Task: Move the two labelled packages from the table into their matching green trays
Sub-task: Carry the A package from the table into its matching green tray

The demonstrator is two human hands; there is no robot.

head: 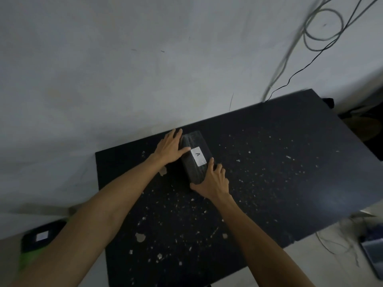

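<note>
A black wrapped package [194,168] with a white label reading "A" lies on the black table [269,172] near its far left part. My left hand [170,149] presses against its far left side, thumb on top. My right hand [213,181] grips its near right end, fingers on the top edge. At the lower left, off the table, a green tray [26,257] holds a second black package [41,237] with a white label that is too blurred to read.
The tabletop is speckled with chipped white spots. A white wall rises behind it, with looped cables [323,25] hanging at the upper right. Wires and a grey device [373,251] lie on the floor at the right.
</note>
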